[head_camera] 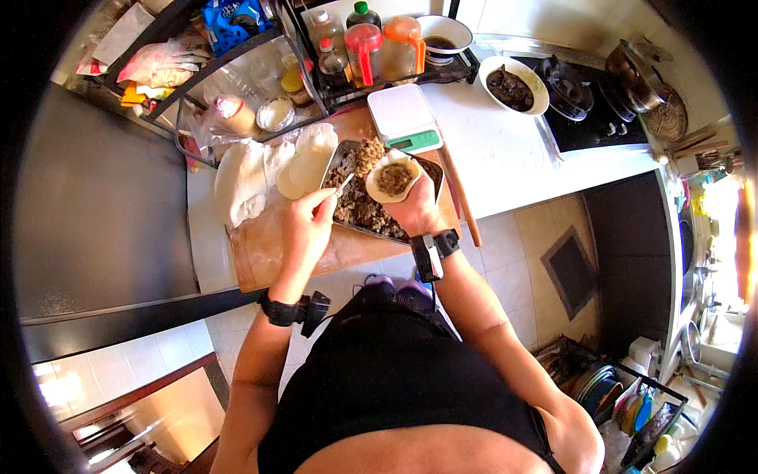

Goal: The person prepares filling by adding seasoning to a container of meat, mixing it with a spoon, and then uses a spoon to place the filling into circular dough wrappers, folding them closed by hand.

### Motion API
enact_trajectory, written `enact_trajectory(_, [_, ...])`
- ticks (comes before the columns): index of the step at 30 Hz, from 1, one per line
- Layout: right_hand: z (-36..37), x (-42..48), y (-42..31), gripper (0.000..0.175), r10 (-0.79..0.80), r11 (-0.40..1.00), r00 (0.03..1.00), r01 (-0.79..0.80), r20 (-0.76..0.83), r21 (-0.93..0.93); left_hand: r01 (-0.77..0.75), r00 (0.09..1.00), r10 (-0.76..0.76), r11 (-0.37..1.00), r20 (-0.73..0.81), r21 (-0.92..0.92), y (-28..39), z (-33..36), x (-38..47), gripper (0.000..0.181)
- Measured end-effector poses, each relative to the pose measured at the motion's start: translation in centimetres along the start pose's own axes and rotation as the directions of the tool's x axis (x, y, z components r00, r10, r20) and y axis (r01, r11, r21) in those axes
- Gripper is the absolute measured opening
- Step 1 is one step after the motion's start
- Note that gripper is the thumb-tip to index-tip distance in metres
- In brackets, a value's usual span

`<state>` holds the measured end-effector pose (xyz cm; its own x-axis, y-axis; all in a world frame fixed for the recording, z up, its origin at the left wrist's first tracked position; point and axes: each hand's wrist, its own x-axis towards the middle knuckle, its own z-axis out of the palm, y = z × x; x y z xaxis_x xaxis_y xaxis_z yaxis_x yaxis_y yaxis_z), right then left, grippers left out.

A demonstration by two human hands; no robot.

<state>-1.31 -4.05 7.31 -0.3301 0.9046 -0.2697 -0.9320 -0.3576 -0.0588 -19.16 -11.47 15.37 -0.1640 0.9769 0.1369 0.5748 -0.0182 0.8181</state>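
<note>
My left hand (314, 214) grips the handle of a spoon (345, 185), whose bowl end carries a clump of brown minced filling (369, 155). Cupped in my right hand (419, 204) is a round dough wrapper (377, 188) with filling (394, 178) at its middle. Both hands are over a metal tray (379, 235) of dark chopped filling. Left of the tray, flat dough wrappers (296, 176) overlap on a wooden board (266, 255), beside a white cloth (241, 178).
A kitchen scale (404, 117) stands behind the tray. A wooden rolling pin (461, 189) lies along the board's right edge. Farther right are a bowl of dark food (533, 69) and a black cooktop (604, 133). Lidded jugs (363, 50) and bottles stand on a rack behind.
</note>
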Motion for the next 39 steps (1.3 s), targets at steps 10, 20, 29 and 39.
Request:
enact_trajectory(10, [3.9,2.3,0.7,0.039,0.047,0.990,0.998,-0.041,-0.047,0.131,-0.400,0.874,0.479,0.607,0.086,0.686,-1.5,2.8,-2.8,0.066])
enact_trajectory(20, [3.0,1.3,-0.5,0.030,0.053,0.985,0.995,-0.038,-0.086,0.169,-0.344,0.932,0.362,0.876,0.009,0.338,2.7,-0.5,-0.5,0.027])
enact_trajectory(29, [3.3,0.0,-0.8,0.029,-0.002,0.997,0.998,-0.002,0.055,0.079,0.070,0.940,-0.055,0.997,0.337,-0.033,1.2,-0.5,1.1,0.027])
enact_trajectory(39, [-0.3,0.2,-0.6,0.021,-0.021,1.000,0.999,0.021,-0.032,0.015,-0.075,0.926,-0.082,0.916,0.368,0.393,3.7,-0.1,2.6,0.024])
